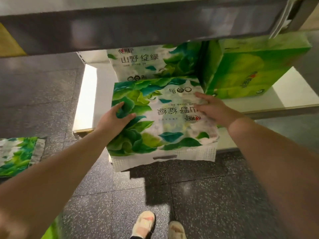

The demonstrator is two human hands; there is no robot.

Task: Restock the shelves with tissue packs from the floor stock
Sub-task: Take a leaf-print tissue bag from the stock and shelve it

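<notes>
Pinching the wrapper of a leaf-printed green-and-white plastic tissue pack (160, 118), the left hand (114, 119) held its left side while the right hand (213, 110) pressed flat, fingers spread, on top. It lay at the white bottom shelf's (279, 100) front edge, before another identical pack (151, 64) and a bright green pack (250, 69).

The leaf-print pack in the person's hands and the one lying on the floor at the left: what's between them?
In the head view, only bare speckled floor and the left forearm crossing above it.
</notes>
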